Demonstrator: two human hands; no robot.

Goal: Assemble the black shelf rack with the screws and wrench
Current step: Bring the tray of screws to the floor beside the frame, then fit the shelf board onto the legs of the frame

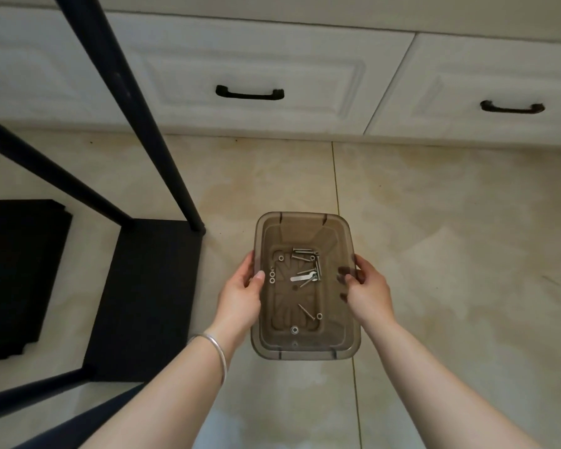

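Note:
A brown see-through plastic box (305, 225) is held over the tiled floor. My left hand (240, 294) grips its left rim, thumb inside. My right hand (368, 291) grips the right rim, fingers curled over the wall. Inside lie several silver screws (303, 254), washers (271, 276) and a small flat silver wrench (302, 277). The black shelf rack stands at the left: a long black post (133, 111) rises from a black shelf board (146, 303) on the floor, with another black bar (46, 171) crossing behind.
A second black board (17, 273) lies flat on the floor at far left. White drawers (250, 59) with black handles (249, 93) run along the back. Beige floor tiles (450, 254) spread to the right of the box.

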